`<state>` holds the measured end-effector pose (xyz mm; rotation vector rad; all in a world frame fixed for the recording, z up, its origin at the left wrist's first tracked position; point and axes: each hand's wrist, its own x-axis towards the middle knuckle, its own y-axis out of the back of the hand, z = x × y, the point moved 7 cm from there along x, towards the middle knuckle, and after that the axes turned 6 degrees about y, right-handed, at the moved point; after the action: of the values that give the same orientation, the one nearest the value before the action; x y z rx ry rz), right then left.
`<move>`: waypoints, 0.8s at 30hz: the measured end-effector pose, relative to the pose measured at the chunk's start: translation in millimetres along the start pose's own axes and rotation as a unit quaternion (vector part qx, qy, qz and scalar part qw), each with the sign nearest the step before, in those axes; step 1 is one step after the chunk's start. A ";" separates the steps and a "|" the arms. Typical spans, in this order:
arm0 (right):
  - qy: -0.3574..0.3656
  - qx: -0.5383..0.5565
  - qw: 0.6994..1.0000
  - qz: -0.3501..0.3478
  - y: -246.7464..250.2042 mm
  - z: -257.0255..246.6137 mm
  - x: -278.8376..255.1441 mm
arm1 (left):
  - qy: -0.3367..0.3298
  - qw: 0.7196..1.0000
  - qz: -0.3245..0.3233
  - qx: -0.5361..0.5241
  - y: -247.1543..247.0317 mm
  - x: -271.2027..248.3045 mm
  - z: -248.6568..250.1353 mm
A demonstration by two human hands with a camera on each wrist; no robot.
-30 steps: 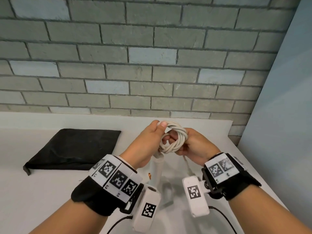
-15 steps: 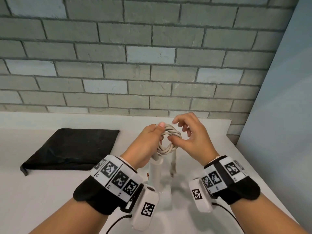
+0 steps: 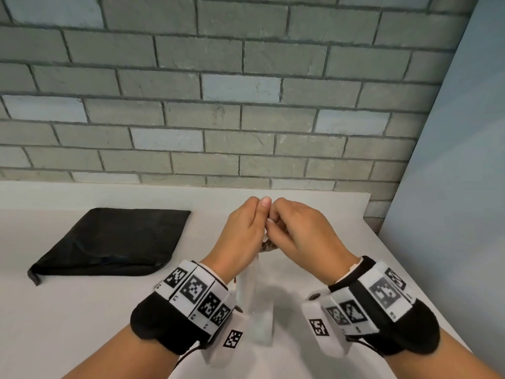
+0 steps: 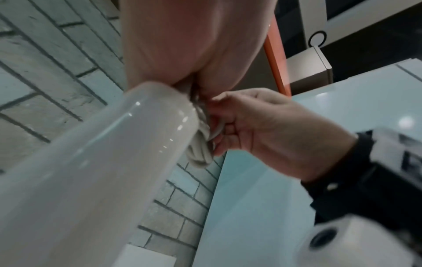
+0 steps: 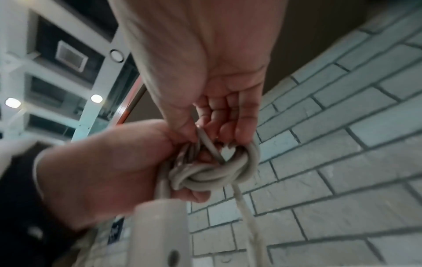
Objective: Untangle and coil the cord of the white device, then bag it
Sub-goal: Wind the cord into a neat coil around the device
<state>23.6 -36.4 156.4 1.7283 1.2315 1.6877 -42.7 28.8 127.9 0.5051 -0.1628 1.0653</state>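
Your two hands meet in the air above the far right part of the white worktop [image 3: 82,310], in front of a grey brick wall [image 3: 246,91]; your left hand [image 3: 240,231] and right hand [image 3: 306,236] touch at the fingertips, and both wrists wear black straps with square printed markers. Between the hands sits the cord [image 5: 217,173], wound into a small bundle of pale loops with one turn wrapped across them; from the head view only a sliver of it shows beneath the knuckles. Your left hand grips one side of the bundle, fingers curled round the loops; your right hand pinches the cord at the top of the bundle, thumb and curled fingers closing on a strand, seen most clearly in the right wrist view. One strand drops loose from the bundle toward the worktop. The white device [image 4: 95,171], a smooth glossy cylinder, hangs just under the bundle and below your left hand; in the head view it appears as a pale upright shape between your wrists, off the worktop or touching it, you cannot tell which. A black bag [image 3: 114,242] lies flat on the worktop well to the left of your hands.
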 end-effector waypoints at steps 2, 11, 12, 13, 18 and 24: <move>-0.055 0.123 0.991 -0.027 0.1 5.9 -0.5 | -0.017 1.000 0.001 0.003 -0.8 -2.1 2.0; -0.160 0.300 0.940 0.013 1.1 33.3 -5.9 | -0.060 0.998 0.021 0.021 3.1 -4.0 7.2; -0.151 0.246 0.957 0.034 3.8 35.9 -7.3 | -0.061 0.997 0.023 0.028 3.7 -2.7 6.5; -0.147 0.218 0.964 0.042 4.1 37.4 -9.0 | -0.060 0.997 0.021 0.034 4.5 -1.9 5.0; -0.157 0.359 0.916 0.084 2.4 34.4 -10.8 | -0.081 0.994 0.022 0.069 4.8 1.9 3.7; -0.141 0.552 0.819 0.065 -8.6 24.5 -9.1 | -0.061 0.997 0.029 0.040 6.5 2.3 1.7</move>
<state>45.4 -32.6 140.1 2.5778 2.1830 0.6197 -47.1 32.4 132.3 0.6405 -0.2444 1.1009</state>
